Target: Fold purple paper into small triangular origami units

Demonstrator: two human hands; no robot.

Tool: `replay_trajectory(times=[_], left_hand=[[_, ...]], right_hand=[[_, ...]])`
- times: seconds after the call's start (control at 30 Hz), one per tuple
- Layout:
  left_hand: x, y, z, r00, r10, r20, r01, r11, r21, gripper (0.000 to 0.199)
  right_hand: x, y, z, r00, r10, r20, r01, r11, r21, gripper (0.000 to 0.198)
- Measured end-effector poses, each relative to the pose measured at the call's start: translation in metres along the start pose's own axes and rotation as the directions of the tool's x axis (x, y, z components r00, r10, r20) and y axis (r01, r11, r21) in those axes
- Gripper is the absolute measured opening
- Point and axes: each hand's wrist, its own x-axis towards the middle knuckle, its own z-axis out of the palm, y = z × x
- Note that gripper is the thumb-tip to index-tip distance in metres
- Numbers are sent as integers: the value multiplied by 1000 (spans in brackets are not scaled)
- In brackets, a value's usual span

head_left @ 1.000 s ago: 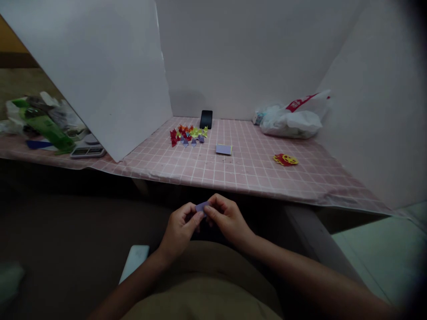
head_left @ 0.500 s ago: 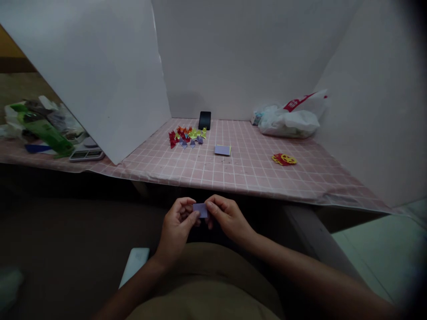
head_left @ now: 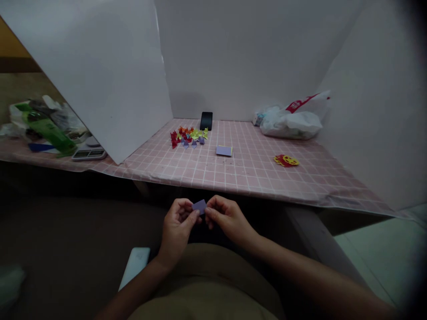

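Between my hands, above my lap and in front of the table edge, is a small purple piece of paper (head_left: 199,206), tilted with its right end higher. My left hand (head_left: 178,226) pinches its lower left part between thumb and fingers. At its right corner, the thumb and fingertips of my right hand (head_left: 228,218) grip it. Further off on the table lies a small stack of purple and yellow paper (head_left: 224,150). To the left of that stack sits a cluster of small folded paper pieces (head_left: 188,137) in red, orange, yellow and purple.
The table (head_left: 247,173) has a pink checked cloth. On it are a black phone (head_left: 206,121), a white plastic bag (head_left: 292,123) and red and yellow cut-out shapes (head_left: 286,161). Left, behind a white panel (head_left: 110,89), are a scale (head_left: 89,153) and green bottle (head_left: 50,131). A white slab (head_left: 135,266) lies beside me.
The purple paper has turned from nearly level to tilted, its right end rising. Both hands keep hold of it, and my right fingertips have shifted slightly. The view has moved a little.
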Motion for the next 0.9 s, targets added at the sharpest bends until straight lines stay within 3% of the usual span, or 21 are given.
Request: replay_trajectory(times=[0.9], left_hand=[[0, -6, 2, 996, 60, -67, -63, 997, -49, 20]], right_hand=[[1, 7, 1, 1000, -12, -13, 13, 998, 55, 19]])
